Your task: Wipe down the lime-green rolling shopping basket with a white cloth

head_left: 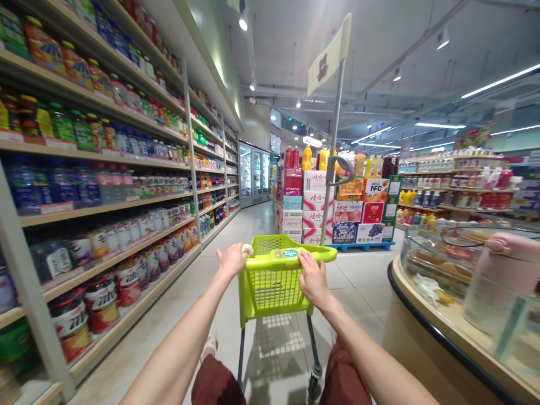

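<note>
A small lime-green shopping cart (276,287) stands right in front of me, its basket slatted and its legs grey. My left hand (232,260) is closed on the left end of its handle, with a small whitish thing (247,249) at the fingers that I cannot make out. On the right part of the handle, my right hand (314,277) is curled over the rim, the thumb side towards the label (289,253). From the cart's right side a grey pole (333,140) rises, with a cream flag (329,56) at its top. The far inside of the basket is partly hidden.
Shelves (126,154) packed with bottled drinks run along the left. Stacked cartons (318,208) on a blue pallet (363,246) stand ahead. A curved glass-topped counter (422,320) with a pink jug (502,281) bounds the right. Pale tiled floor (253,219) leads to glass-door fridges (253,169).
</note>
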`<state>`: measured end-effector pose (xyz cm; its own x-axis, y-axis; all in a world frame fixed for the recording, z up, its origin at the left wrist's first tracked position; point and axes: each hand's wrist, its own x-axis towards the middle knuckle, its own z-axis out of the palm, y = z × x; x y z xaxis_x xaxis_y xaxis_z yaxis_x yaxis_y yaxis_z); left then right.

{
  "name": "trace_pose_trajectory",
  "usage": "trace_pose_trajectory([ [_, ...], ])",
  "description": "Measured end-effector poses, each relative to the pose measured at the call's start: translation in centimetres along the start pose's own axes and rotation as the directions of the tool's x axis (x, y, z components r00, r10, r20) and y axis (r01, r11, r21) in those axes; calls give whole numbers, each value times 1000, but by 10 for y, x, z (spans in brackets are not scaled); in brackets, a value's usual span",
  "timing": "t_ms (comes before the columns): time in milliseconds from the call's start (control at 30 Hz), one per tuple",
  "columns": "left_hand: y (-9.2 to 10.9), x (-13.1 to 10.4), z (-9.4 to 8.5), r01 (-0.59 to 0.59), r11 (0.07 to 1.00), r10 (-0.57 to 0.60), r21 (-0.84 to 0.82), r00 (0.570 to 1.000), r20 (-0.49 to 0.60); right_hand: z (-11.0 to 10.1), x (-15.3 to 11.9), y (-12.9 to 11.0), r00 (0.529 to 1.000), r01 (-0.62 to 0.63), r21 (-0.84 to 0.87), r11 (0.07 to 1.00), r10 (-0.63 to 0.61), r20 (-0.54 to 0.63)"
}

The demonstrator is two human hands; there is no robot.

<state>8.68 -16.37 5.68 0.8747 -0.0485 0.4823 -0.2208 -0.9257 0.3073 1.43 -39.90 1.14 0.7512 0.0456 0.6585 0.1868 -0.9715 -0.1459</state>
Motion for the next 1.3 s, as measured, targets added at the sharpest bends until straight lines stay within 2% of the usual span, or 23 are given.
trace_pose_trajectory([
  [67,7,-4,3,-28,999,28,-46,1000,-10,1,0,-1,1000,-6,14,1000,6,-10],
  [133,25,-14,8,-103,990,101,-95,994,-28,2,-1,-1,1000,-5,24,1000,6,-20],
  [233,51,-30,13,-252,958,242,-136,966,-87,1,-2,1,1000,-3,28,1000,4,-31],
  [300,55,-38,12,-317,939,303,-134,946,-118,0,-2,3,1000,0,28,1000,1,-30],
  [367,43,-43,8,-327,936,313,-130,942,-123,-2,-3,4,1000,9,31,999,-8,-22],
  [433,20,-44,2,-289,950,274,-117,954,-124,-3,-3,6,1000,22,38,999,-21,-18],
  [533,-16,-40,-6,-160,984,147,-78,978,-148,-2,-4,6,999,32,51,998,-30,-34],
  [600,-29,-36,-9,-81,994,69,-73,986,-149,-1,-4,5,998,28,58,998,-25,-52],
  [667,-29,-33,-8,-54,995,41,-86,988,-147,0,-4,5,998,25,65,998,-21,-66],
  [733,-16,-33,-3,-83,992,66,-100,985,-160,2,-4,5,997,31,70,997,-25,-75],
  [867,23,-45,13,-259,961,235,-92,948,-216,4,-4,9,996,36,78,996,-29,-88],
  [967,38,-57,22,-385,920,357,-72,901,-247,5,-4,11,996,38,80,996,-31,-89],
  [1033,33,-62,25,-427,903,401,-52,879,-260,4,-5,12,995,45,76,996,-38,-87],
  [1100,19,-63,24,-421,906,396,-36,876,-277,3,-5,12,996,54,71,996,-48,-79],
  [1200,-1,-61,19,-313,948,281,-54,906,-317,2,-6,11,996,66,65,996,-61,-66],
  [1300,-6,-58,11,-212,969,163,-125,933,-320,3,-6,10,996,58,55,997,-54,-73],
])
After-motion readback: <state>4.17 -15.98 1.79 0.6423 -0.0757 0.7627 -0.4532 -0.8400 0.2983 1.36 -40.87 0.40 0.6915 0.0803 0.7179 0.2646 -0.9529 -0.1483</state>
